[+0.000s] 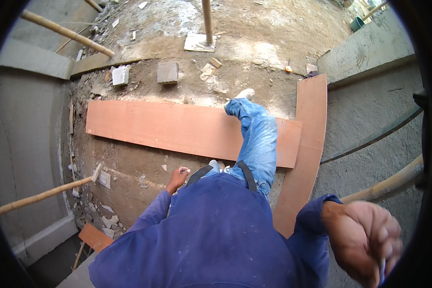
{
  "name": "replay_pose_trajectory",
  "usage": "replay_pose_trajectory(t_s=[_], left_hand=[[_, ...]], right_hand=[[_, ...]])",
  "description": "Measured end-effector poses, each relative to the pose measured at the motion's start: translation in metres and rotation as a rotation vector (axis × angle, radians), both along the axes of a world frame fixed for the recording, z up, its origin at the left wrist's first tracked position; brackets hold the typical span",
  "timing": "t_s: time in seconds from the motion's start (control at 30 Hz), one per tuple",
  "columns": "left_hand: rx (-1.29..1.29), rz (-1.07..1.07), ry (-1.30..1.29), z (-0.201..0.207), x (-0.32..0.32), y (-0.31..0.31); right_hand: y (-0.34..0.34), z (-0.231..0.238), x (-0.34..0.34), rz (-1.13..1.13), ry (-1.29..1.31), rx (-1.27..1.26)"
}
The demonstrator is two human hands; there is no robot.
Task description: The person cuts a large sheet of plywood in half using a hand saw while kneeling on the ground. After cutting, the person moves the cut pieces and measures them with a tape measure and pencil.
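Observation:
My right hand is raised close at the lower right, its fingers closed on a thin pale stick-like thing; most of it is hidden. Low beside my body, my left hand has its fingers curled, and I cannot make out whether something small is in them. Ahead of me a long reddish-brown board lies across the ground. One leg in blue jeans reaches over it, with the foot on the far side. A second reddish board runs lengthwise at the right, meeting the first one's right end.
Bamboo poles slant in from the left, and another pole stands far ahead. Grey plastered walls flank both sides. A grey block, a white block and rubble lie beyond the board.

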State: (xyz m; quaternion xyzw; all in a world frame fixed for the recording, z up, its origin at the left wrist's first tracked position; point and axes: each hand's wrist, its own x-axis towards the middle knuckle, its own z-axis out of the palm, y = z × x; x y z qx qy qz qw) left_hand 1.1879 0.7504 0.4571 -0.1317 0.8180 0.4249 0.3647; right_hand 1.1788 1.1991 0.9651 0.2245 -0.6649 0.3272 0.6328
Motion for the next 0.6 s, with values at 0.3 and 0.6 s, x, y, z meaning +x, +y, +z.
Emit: replay_pose_trajectory(t_s=[0.3, 0.6], left_hand=[[0.026, -0.164, -0.164, -0.01, -0.184, 0.078], [-0.186, -0.272, -0.067, 0.114, -0.359, 0.118]], right_hand=[[0.071, -0.337, -0.18, -0.223, -1.407, -0.647], [0.095, -0.37, -0.178, -0.274, -2.034, -0.579]])
